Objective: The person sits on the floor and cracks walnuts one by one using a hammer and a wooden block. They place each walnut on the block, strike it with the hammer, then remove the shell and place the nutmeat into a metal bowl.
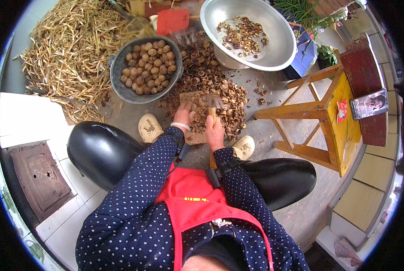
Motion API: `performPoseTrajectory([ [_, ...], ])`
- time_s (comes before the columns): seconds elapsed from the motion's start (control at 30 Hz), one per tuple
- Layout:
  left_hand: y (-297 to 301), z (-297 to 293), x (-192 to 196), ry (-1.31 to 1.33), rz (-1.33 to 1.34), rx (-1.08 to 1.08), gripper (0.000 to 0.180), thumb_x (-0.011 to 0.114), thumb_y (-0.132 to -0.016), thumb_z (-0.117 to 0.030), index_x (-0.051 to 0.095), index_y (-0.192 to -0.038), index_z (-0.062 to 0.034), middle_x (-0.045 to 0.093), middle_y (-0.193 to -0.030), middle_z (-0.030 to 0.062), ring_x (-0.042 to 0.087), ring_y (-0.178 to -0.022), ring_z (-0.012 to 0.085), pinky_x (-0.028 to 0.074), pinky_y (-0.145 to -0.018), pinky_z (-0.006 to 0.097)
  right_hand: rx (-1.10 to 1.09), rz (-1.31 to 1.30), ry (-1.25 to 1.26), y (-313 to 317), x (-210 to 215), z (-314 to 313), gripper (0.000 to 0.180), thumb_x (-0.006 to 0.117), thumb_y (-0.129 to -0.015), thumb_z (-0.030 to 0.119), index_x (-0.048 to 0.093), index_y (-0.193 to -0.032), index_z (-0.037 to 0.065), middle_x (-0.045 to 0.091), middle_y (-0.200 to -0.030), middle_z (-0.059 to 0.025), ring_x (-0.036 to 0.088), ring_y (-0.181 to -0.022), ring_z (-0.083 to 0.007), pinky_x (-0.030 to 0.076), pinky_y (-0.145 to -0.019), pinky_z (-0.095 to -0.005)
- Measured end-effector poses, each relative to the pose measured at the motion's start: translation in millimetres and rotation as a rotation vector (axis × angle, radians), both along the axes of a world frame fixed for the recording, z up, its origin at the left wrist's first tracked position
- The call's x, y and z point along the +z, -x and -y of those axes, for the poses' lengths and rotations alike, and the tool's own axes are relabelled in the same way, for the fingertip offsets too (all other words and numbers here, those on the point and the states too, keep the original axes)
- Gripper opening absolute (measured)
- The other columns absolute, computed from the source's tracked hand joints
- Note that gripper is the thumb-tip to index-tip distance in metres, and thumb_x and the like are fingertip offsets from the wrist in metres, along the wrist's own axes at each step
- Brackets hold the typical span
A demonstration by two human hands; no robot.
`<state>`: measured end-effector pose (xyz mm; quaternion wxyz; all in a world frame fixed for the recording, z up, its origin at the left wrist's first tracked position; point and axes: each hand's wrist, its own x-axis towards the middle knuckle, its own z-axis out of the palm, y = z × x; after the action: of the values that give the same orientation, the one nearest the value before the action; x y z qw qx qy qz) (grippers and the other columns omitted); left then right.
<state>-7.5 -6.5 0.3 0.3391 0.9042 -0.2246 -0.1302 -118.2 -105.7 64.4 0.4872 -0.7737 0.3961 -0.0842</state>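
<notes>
Her right hand (214,132) has its fingers clamped on a small hammer (212,103), poised over the wooden block (189,98); the left hand (184,113) pinches something there, likely a walnut, hidden. Broken shells (211,81) heap around, the silver bowl (274,49) holds some kernels, yet the grey basin (120,77) looks roughly half full of whole walnuts (148,67).

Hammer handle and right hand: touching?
Touching. The head view shows the right hand wrapped around the wooden handle of the hammer, its head raised over the wooden block amid walnut shells.
</notes>
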Motion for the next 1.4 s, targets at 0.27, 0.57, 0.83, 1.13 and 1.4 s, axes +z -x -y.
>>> performPoseTrajectory([
  [0.27, -2, -2, -5, 0.016, -0.070, 0.043, 0.043, 0.072, -0.074, -0.014, 0.057, -0.113, -0.0037, 0.056, -0.109, 0.0203, 0.055, -0.099, 0.0385, 0.047, -0.084, 0.043, 0.087, 0.021, 0.030, -2, 6, -8, 0.040, 0.044, -0.093, 0.045, 0.049, -0.093, 0.005, 0.060, -0.072, -0.0256, 0.057, -0.070, -0.0474, 0.043, -0.058, -0.0527],
  [0.57, -5, 3, -1, 0.011, -0.144, 0.097, 0.039, 0.074, -0.070, -0.012, 0.061, -0.106, -0.0027, 0.055, -0.114, 0.0187, 0.055, -0.102, 0.0367, 0.046, -0.086, 0.042, 0.161, -0.203, 0.102, 0, 1, -10, 0.038, 0.044, -0.093, 0.043, 0.048, -0.093, 0.005, 0.060, -0.073, -0.0288, 0.057, -0.074, -0.0494, 0.044, -0.061, -0.0560],
  [0.83, -6, 4, 2, -0.043, -0.166, 0.136, 0.045, 0.076, -0.069, -0.016, 0.059, -0.108, -0.0028, 0.058, -0.108, 0.0194, 0.056, -0.100, 0.0373, 0.047, -0.084, 0.042, 0.191, -0.138, -0.008, 1, 5, -14, 0.041, 0.045, -0.093, 0.044, 0.049, -0.098, 0.004, 0.061, -0.078, -0.0289, 0.058, -0.078, -0.0481, 0.044, -0.064, -0.0547],
  [1.13, -4, 3, 4, 0.052, -0.128, 0.106, 0.049, 0.076, -0.068, -0.008, 0.056, -0.114, -0.0061, 0.047, -0.121, 0.0221, 0.054, -0.103, 0.0390, 0.047, -0.085, 0.042, 0.064, -0.084, 0.060, -2, 8, -4, 0.039, 0.045, -0.093, 0.043, 0.051, -0.093, 0.004, 0.060, -0.073, -0.0275, 0.058, -0.073, -0.0471, 0.044, -0.061, -0.0528],
  [1.4, -5, 4, 7, 0.006, -0.100, 0.087, 0.049, 0.076, -0.066, -0.006, 0.052, -0.109, -0.0076, 0.050, -0.110, 0.0198, 0.054, -0.100, 0.0384, 0.046, -0.084, 0.042, -0.055, -0.053, 0.047, -1, 8, 0, 0.040, 0.044, -0.094, 0.042, 0.050, -0.090, 0.002, 0.059, -0.072, -0.0245, 0.058, -0.071, -0.0455, 0.045, -0.060, -0.0494],
])
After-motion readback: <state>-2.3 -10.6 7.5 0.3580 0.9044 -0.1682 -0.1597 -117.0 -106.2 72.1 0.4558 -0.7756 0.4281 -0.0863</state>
